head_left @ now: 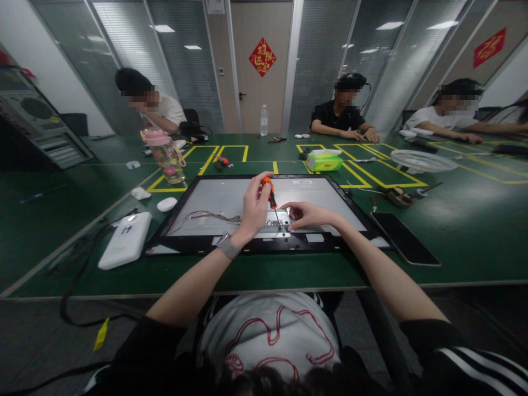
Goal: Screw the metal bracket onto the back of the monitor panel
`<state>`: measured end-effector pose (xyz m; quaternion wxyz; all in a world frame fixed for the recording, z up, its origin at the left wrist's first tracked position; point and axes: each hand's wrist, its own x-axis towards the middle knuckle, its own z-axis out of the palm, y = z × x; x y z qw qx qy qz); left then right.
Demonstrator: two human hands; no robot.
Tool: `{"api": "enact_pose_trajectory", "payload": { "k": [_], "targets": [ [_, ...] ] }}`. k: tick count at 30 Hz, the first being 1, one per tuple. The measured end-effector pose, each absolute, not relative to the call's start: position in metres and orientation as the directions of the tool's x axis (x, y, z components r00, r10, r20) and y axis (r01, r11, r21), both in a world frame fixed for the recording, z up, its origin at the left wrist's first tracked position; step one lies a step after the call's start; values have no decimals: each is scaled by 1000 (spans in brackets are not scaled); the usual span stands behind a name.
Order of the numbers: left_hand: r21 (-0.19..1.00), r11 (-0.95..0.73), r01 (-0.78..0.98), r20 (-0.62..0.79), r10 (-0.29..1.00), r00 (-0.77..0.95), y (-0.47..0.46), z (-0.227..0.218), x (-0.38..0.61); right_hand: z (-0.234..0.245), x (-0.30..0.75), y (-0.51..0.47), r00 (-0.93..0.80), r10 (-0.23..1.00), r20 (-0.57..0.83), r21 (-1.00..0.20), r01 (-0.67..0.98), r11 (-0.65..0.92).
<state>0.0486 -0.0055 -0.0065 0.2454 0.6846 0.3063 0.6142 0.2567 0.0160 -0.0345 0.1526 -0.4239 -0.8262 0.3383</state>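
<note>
An orange and black screwdriver (270,193) stands nearly upright, its handle held in my left hand (254,206). The tip points down at a metal bracket (282,216) on the back of a flat display panel (218,192) with a black frame. My right hand (307,214) rests by the bracket's right side, thumb and forefinger close to the screwdriver's tip. Whatever is between those curled fingers is too small to make out. Thin coloured wires (206,213) run across the panel to the left of my left hand.
A white power bank (126,240) and a white oval case (166,204) lie left of the panel; a black phone (406,237) lies right. Behind stand a pink-lidded bottle (165,157), a green tissue pack (324,160) and a white fan grille (423,161). Several people sit across the green table (185,278).
</note>
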Motion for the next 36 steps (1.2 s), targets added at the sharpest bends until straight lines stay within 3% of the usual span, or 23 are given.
{"api": "enact_pose_trajectory", "payload": {
  "k": [7, 16, 36],
  "targets": [
    [753, -657, 45, 652, 753, 92, -7, -5, 50, -32, 255, 15, -585, 809, -57, -688, 610, 392],
    [734, -674, 78, 675, 738, 22, -6, -5, 48, -30, 254, 14, -582, 811, -65, -691, 613, 384],
    [724, -685, 82, 684, 728, 40, -5, -5, 48, -31, 254, 15, -584, 809, -62, -694, 608, 385]
  ]
}}
